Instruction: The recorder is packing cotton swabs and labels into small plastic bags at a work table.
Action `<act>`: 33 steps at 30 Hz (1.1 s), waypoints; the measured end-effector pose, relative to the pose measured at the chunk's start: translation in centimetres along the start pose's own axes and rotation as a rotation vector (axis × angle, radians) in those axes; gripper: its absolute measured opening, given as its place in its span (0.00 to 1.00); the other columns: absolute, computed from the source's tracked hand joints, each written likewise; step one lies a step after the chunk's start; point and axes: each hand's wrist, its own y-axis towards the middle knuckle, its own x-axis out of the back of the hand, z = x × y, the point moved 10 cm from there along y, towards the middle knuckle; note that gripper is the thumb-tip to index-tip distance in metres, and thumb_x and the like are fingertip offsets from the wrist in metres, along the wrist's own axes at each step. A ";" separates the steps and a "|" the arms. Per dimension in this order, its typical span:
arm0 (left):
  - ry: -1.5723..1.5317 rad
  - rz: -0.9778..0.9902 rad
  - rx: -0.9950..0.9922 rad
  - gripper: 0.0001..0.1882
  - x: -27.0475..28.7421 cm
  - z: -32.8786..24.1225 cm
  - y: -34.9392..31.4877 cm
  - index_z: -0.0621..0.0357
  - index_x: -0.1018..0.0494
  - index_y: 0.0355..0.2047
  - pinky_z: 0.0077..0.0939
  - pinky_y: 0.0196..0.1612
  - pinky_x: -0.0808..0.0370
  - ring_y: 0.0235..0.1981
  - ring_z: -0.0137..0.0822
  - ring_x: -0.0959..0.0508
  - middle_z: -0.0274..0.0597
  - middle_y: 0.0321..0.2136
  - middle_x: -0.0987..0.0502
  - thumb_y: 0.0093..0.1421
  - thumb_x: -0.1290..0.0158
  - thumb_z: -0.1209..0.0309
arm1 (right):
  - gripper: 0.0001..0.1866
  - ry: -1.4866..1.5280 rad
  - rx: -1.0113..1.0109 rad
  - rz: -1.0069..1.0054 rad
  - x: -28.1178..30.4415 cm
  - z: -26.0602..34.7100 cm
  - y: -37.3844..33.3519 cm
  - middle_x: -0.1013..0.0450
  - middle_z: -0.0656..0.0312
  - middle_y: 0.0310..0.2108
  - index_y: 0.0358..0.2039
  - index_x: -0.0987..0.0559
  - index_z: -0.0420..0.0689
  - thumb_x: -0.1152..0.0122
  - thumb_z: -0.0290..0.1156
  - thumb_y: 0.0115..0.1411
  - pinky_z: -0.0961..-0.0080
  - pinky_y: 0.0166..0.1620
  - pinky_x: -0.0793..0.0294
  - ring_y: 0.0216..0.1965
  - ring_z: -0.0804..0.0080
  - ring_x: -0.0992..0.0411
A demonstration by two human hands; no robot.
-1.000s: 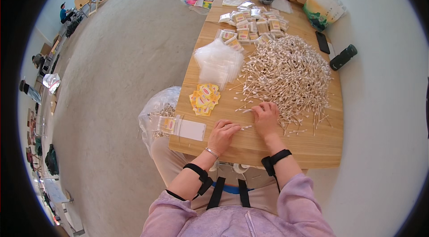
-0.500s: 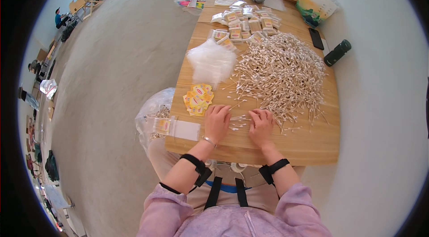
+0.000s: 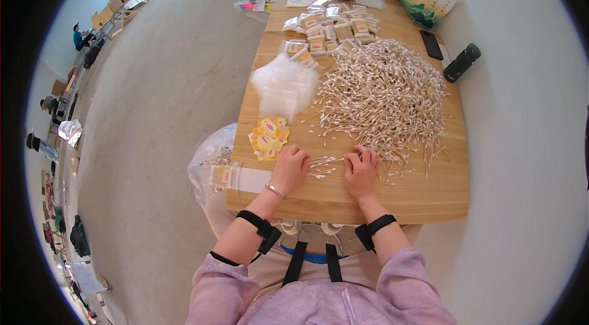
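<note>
Near the front of the wooden table (image 3: 405, 202), a small bunch of cotton swabs (image 3: 322, 168) lies between my hands, roughly side by side. My left hand (image 3: 291, 167) is closed around the left ends of these swabs, its fingers curled and partly hiding them. Fingers bent, my right hand (image 3: 362, 167) rests at the other side, where the end of one swab reaches its pinched fingertips. Just beyond my right hand rises a big heap of loose cotton swabs (image 3: 386, 98). Yellow printed cards (image 3: 269, 138) lie in a pile beyond my left hand.
Clear plastic bags (image 3: 283, 84) lie stacked left of the heap, with filled swab packets (image 3: 334, 27) behind. A phone (image 3: 431, 45) and dark bottle (image 3: 462, 63) stand by the wall. A swab packet (image 3: 222, 175) and white strip (image 3: 254, 181) lie at the left edge, above a plastic sack (image 3: 205, 156).
My left hand has shifted slightly left, and the swabs beside it have moved left too. My right hand stays nearly in place. The whole view has shifted a little.
</note>
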 end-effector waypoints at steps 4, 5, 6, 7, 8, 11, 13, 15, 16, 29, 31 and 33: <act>-0.012 -0.030 -0.118 0.15 1.5 -3.3 -1.9 0.59 0.27 0.38 0.35 0.48 0.32 0.44 0.46 0.29 0.45 0.39 0.27 0.49 0.41 0.70 | 0.05 -0.067 0.025 -0.006 0.5 0.6 -0.3 0.32 0.64 0.40 0.27 0.23 0.51 0.37 0.31 0.48 0.62 0.52 0.43 0.48 0.61 0.38; -0.005 -0.011 -0.131 0.20 1.4 -3.7 -2.6 0.59 0.29 0.42 0.35 0.51 0.34 0.47 0.46 0.31 0.45 0.43 0.29 0.48 0.39 0.69 | 0.05 -0.086 0.027 0.005 0.3 0.8 -0.4 0.32 0.63 0.41 0.27 0.23 0.51 0.37 0.32 0.48 0.61 0.52 0.43 0.49 0.61 0.39; 0.002 0.009 -0.144 0.26 1.3 -3.9 -3.0 0.59 0.31 0.47 0.36 0.54 0.35 0.50 0.47 0.32 0.46 0.47 0.30 0.48 0.38 0.68 | 0.05 -0.084 0.030 0.004 0.0 1.1 -0.5 0.32 0.63 0.41 0.27 0.23 0.51 0.37 0.32 0.48 0.61 0.52 0.43 0.49 0.61 0.39; 0.003 0.006 -0.140 0.26 1.2 -3.7 -3.4 0.59 0.31 0.47 0.36 0.54 0.35 0.50 0.47 0.32 0.46 0.47 0.30 0.48 0.38 0.68 | 0.04 -0.039 0.004 0.049 -0.8 1.4 -0.7 0.32 0.64 0.42 0.27 0.22 0.52 0.37 0.32 0.48 0.62 0.51 0.42 0.49 0.61 0.39; -0.040 -0.014 -0.104 0.28 1.1 -3.1 -3.5 0.59 0.32 0.49 0.36 0.55 0.36 0.51 0.47 0.33 0.46 0.49 0.31 0.47 0.38 0.69 | 0.04 0.006 -0.022 0.094 -1.5 1.8 -1.0 0.32 0.64 0.42 0.27 0.22 0.52 0.37 0.32 0.48 0.63 0.51 0.42 0.49 0.62 0.38; -0.118 -0.061 -0.046 0.29 0.7 -1.9 -3.8 0.61 0.34 0.51 0.37 0.56 0.36 0.52 0.48 0.33 0.47 0.50 0.32 0.47 0.38 0.71 | 0.06 0.083 -0.034 0.152 -2.8 3.4 -1.6 0.32 0.61 0.42 0.30 0.23 0.49 0.39 0.29 0.50 0.63 0.49 0.40 0.47 0.60 0.37; -0.154 -0.086 -0.025 0.29 0.4 -1.5 -3.9 0.61 0.33 0.50 0.37 0.55 0.36 0.52 0.49 0.33 0.48 0.49 0.32 0.47 0.38 0.72 | 0.10 0.154 -0.081 0.080 -2.9 3.0 -1.4 0.33 0.58 0.44 0.36 0.24 0.46 0.42 0.26 0.51 0.62 0.50 0.39 0.48 0.58 0.37; -0.188 -0.127 -0.037 0.26 0.3 -1.5 -4.1 0.62 0.33 0.49 0.37 0.55 0.35 0.52 0.49 0.33 0.48 0.49 0.31 0.48 0.40 0.74 | 0.14 0.223 -0.130 0.010 -2.9 2.6 -1.2 0.33 0.54 0.46 0.41 0.26 0.44 0.44 0.24 0.52 0.61 0.51 0.38 0.49 0.55 0.37; -0.191 -0.128 -0.036 0.26 0.1 -1.5 -4.2 0.62 0.33 0.49 0.37 0.55 0.35 0.52 0.49 0.33 0.48 0.49 0.31 0.48 0.40 0.74 | 0.18 0.326 -0.133 0.039 -3.4 2.8 -1.0 0.35 0.51 0.49 0.46 0.29 0.41 0.46 0.22 0.53 0.60 0.54 0.39 0.52 0.52 0.38; 0.298 0.087 -0.019 0.37 -3.0 -4.0 -4.3 0.59 0.45 0.61 0.46 0.66 0.57 0.65 0.45 0.48 0.46 0.62 0.44 0.56 0.50 0.54 | 0.20 0.508 -0.199 0.065 -3.8 0.9 -1.5 0.41 0.45 0.57 0.52 0.35 0.36 0.58 0.21 0.58 0.61 0.61 0.44 0.59 0.48 0.43; 0.334 0.135 0.008 0.41 -3.5 -3.7 -3.1 0.59 0.49 0.63 0.46 0.66 0.60 0.66 0.45 0.52 0.46 0.64 0.48 0.57 0.52 0.49 | 0.19 0.496 -0.208 0.073 -3.8 0.9 -1.1 0.40 0.45 0.56 0.51 0.34 0.36 0.58 0.21 0.58 0.61 0.60 0.43 0.58 0.48 0.42; 0.415 0.154 0.048 0.43 -3.5 -2.7 -1.4 0.60 0.51 0.64 0.48 0.66 0.62 0.67 0.46 0.54 0.46 0.65 0.51 0.57 0.55 0.45 | 0.18 0.493 -0.207 0.086 -4.0 1.1 -1.0 0.39 0.45 0.55 0.50 0.33 0.36 0.58 0.20 0.58 0.61 0.60 0.42 0.57 0.47 0.41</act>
